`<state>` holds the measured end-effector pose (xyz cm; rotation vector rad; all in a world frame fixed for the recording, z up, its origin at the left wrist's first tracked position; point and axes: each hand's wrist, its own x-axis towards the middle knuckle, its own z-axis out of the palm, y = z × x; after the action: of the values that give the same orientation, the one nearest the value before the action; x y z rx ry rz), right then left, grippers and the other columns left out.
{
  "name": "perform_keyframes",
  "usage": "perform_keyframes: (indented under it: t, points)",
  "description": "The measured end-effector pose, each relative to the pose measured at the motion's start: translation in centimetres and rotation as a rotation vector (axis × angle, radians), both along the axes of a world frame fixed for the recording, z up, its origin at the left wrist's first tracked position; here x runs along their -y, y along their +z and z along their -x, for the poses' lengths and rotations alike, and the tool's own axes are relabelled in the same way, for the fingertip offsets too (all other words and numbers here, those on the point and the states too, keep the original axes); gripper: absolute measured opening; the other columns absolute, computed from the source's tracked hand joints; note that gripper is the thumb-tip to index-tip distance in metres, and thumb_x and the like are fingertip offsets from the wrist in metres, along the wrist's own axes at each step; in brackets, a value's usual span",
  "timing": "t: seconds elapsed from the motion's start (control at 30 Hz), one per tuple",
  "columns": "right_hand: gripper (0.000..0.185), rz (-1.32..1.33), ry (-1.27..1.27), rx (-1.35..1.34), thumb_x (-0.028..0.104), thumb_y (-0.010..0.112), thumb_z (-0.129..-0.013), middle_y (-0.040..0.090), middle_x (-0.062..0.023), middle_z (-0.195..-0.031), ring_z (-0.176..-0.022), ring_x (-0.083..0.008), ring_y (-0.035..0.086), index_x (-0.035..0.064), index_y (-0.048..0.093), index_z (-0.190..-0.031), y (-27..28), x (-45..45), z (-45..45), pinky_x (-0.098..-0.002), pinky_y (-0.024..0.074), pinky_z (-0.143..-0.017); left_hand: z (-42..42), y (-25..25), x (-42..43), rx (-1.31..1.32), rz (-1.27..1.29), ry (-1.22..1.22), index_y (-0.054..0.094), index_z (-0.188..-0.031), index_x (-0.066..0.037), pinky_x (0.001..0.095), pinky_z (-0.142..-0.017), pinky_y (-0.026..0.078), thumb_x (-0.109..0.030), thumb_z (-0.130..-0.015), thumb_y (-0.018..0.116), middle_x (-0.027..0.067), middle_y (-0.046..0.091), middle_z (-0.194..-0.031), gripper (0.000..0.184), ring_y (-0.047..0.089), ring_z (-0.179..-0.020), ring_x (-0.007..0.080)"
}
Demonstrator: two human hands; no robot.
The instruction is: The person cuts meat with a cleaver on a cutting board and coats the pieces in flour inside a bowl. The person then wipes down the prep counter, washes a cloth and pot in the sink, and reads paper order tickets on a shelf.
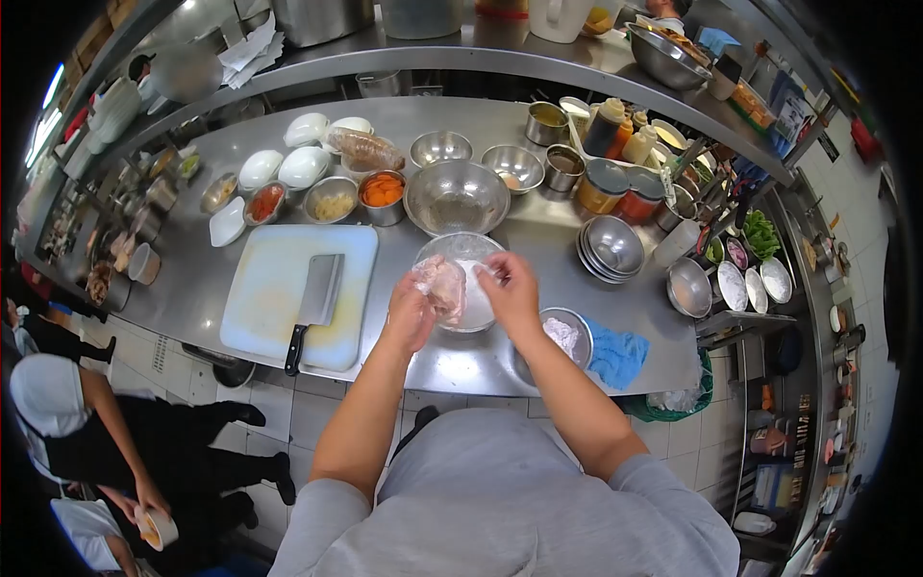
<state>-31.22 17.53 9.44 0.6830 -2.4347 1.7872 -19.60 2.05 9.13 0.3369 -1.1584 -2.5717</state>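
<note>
A pale pink piece of raw meat [442, 288] is gripped in my left hand [411, 310], above the left part of a clear bowl [461, 246] that has white powder [475, 306] in it. My right hand [511, 288] is over the bowl's right side, its fingers bent together close to the powder; what they hold, if anything, is too small to tell. A steel bowl of white powder [561, 335] stands just right of my right forearm. Behind the clear bowl is a large empty steel bowl [457, 197].
A cleaver [322, 288] lies on the white cutting board [252, 288] at left. Small bowls of orange slices [383, 189] and red pieces [265, 203] stand behind it. Stacked bowls [612, 246] and a blue cloth [618, 355] are at right. Co-workers stand at lower left.
</note>
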Motion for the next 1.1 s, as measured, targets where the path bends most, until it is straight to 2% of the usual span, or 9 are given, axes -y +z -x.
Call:
perform_keyframes:
  t: [0.07, 0.17, 0.2, 0.47, 0.63, 0.7, 0.9, 1.03, 1.1]
  points:
    - [0.025, -0.048, 0.211, -0.05, 0.015, 0.08, -0.088, 0.075, -0.0127, -0.101, -0.088, -0.0223, 0.071, 0.0006, 0.074, -0.107, 0.6, -0.1, -1.5, -0.0352, 0.0576, -0.079, 0.4, -0.3, -0.4, 0.0, -0.089, 0.019, 0.053, -0.146, -0.002, 0.0441, -0.092, 0.061, -0.018, -0.107, 0.06, 0.0152, 0.069, -0.128, 0.043, 0.072, -0.109, 0.0279]
    - [0.02, -0.056, 0.187, 0.145, 0.012, 0.076, -0.087, 0.076, -0.0128, -0.089, -0.076, -0.0238, 0.073, -0.0004, 0.075, -0.102, 0.2, 0.6, -2.1, -0.0364, 0.0589, -0.072, 0.7, 0.0, -1.7, 0.143, -0.016, 0.035, 0.054, -0.145, 0.0, 0.0408, -0.091, 0.061, -0.014, -0.108, 0.057, 0.0151, 0.069, -0.127, 0.041, 0.072, -0.108, 0.0272]
    - [0.018, -0.052, 0.143, 0.029, 0.01, 0.074, -0.087, 0.076, -0.0115, -0.082, -0.072, -0.0209, 0.074, -0.0018, 0.075, -0.101, -0.7, 0.9, -1.7, -0.0345, 0.0587, -0.066, 0.7, 0.4, -2.0, 0.147, -0.012, 0.019, 0.054, -0.145, 0.0, 0.0408, -0.091, 0.061, -0.014, -0.108, 0.057, 0.0151, 0.069, -0.127, 0.041, 0.072, -0.108, 0.0272]
    - [0.018, 0.119, 0.123, 0.329, 0.01, 0.073, -0.089, 0.075, -0.0094, -0.084, -0.077, -0.0143, 0.071, -0.0034, 0.074, -0.1, -2.5, -0.7, -0.8, -0.0309, 0.0572, -0.069, 1.3, 0.0, -1.7, 0.258, 0.339, -0.006, 0.049, -0.15, 0.006, 0.0375, -0.087, 0.064, 0.007, -0.101, 0.049, 0.0197, 0.067, -0.128, 0.048, 0.074, -0.102, 0.0256]
    - [0.019, 0.336, 0.069, 0.369, 0.009, 0.072, -0.09, 0.073, -0.0073, -0.084, -0.076, -0.0144, 0.069, -0.0038, 0.073, -0.104, -3.7, -0.6, -0.2, -0.0308, 0.0569, -0.069, 2.1, 0.6, -1.6, 0.234, 0.178, -0.027, 0.046, -0.151, 0.006, 0.0376, -0.084, 0.064, 0.009, -0.099, 0.048, 0.0201, 0.068, -0.128, 0.052, 0.074, -0.102, 0.0268]
    - [0.021, 0.416, 0.244, 0.752, 0.011, 0.073, -0.09, 0.075, -0.0085, -0.086, -0.077, -0.0152, 0.07, -0.0043, 0.074, -0.105, -1.7, -1.1, -0.7, -0.0319, 0.0569, -0.07, 2.2, 0.9, -1.3, 0.19, 0.091, -0.043, 0.045, -0.153, 0.004, 0.0371, -0.081, 0.065, 0.009, -0.097, 0.049, 0.0199, 0.069, -0.127, 0.056, 0.074, -0.102, 0.0272]
    - [0.02, 0.075, 0.102, 0.224, 0.009, 0.075, -0.086, 0.077, -0.0095, -0.085, -0.076, -0.0138, 0.071, -0.0033, 0.077, -0.101, -2.4, -1.5, -0.7, -0.0311, 0.0565, -0.071, 2.4, 0.7, -1.7, 0.179, 0.236, -0.057, 0.039, -0.154, 0.008, 0.0391, -0.08, 0.065, 0.011, -0.094, 0.053, 0.021, 0.07, -0.121, 0.061, 0.075, -0.098, 0.0271]
    - [0.018, 0.119, 0.069, 0.226, 0.008, 0.074, -0.085, 0.077, -0.0098, -0.084, -0.074, -0.014, 0.072, -0.0021, 0.078, -0.099, -2.8, -1.4, -0.5, -0.0304, 0.0553, -0.068, 2.7, -0.9, -1.2, 0.23, 0.349, -0.027, 0.041, -0.151, 0.011, 0.0376, -0.079, 0.064, 0.011, -0.093, 0.055, 0.019, 0.072, -0.116, 0.059, 0.076, -0.092, 0.0261]
    - [0.016, 0.194, 0.074, 0.276, 0.01, 0.075, -0.084, 0.076, -0.0112, -0.085, -0.078, -0.0218, 0.072, -0.001, 0.077, -0.096, -1.5, -1.2, -1.2, -0.0342, 0.056, -0.075, 2.6, -0.6, -1.4, 0.24, 0.351, 0.007, 0.041, -0.15, 0.011, 0.0368, -0.079, 0.064, 0.011, -0.094, 0.055, 0.0189, 0.072, -0.115, 0.057, 0.076, -0.09, 0.0258]
